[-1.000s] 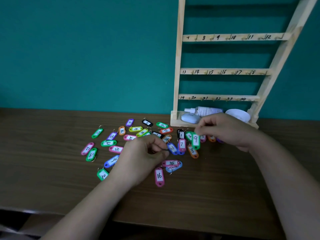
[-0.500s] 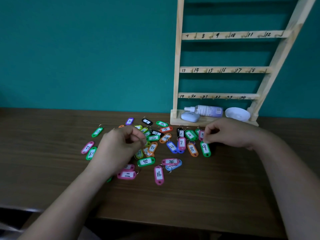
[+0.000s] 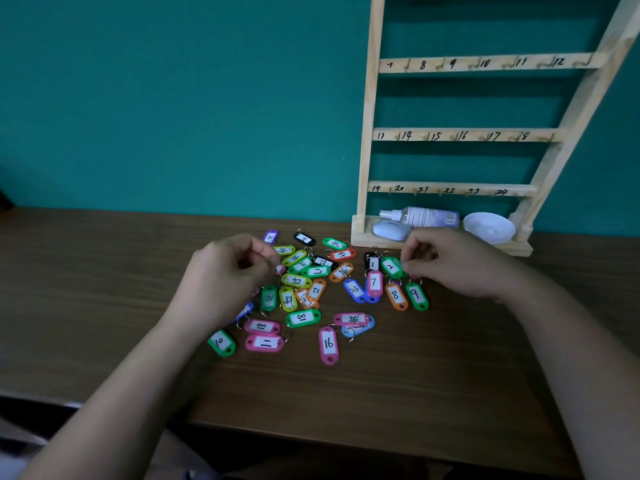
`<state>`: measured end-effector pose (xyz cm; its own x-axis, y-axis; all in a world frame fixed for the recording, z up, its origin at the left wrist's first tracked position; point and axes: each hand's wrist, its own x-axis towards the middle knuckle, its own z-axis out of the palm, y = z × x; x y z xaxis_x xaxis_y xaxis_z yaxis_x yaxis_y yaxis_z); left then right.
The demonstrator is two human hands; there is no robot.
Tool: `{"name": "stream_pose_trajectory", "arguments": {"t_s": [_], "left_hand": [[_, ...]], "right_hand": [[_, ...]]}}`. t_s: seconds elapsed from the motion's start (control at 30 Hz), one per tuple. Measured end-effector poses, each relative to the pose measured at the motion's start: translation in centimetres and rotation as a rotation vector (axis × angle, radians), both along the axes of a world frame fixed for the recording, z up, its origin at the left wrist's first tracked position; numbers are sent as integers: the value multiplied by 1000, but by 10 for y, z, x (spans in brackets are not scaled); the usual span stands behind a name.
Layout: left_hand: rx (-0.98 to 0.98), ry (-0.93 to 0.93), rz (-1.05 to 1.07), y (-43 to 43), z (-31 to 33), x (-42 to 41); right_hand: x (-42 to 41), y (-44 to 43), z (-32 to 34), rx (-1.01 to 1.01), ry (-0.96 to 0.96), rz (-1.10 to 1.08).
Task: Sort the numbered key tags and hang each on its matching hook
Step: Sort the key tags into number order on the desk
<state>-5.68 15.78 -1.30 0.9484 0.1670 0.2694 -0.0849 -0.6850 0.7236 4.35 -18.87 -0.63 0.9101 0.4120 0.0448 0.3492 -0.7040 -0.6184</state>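
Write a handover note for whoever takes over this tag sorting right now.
Left hand: fingers curled over the heap of key tags; grasp unclear.
Right hand: fingertips at the tags by the green 2 tag; grasp unclear.
The key tags lie loose on the table; 1, 2, 7, 8, 9 are grouped near the rack.
Done: partial grouping only; visible hooks are bare.
Left: sort the rest, hang every tag.

Bare forearms (image 3: 138, 375) lead to the bare left hand (image 3: 225, 271) and right hand (image 3: 460, 261).

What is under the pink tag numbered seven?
A blue tag lies under the pink tag; only its lower end sticks out. Its number is covered, so it cannot be read.
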Motion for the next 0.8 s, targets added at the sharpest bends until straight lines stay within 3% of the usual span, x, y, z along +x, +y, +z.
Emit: {"name": "stream_pose_trajectory", "arguments": {"t_s": [0.23, 0.47, 0.8], "left_hand": [[132, 22, -48, 14, -1, -2], [310, 76, -218, 6, -5, -5], [355, 119, -228, 14, -4, -6]], "right_hand": [[-21, 40, -17, 77, -192, 98], [-42, 67, -26, 107, -237, 225], [-51, 83, -35, -103, -367, 334]]}}
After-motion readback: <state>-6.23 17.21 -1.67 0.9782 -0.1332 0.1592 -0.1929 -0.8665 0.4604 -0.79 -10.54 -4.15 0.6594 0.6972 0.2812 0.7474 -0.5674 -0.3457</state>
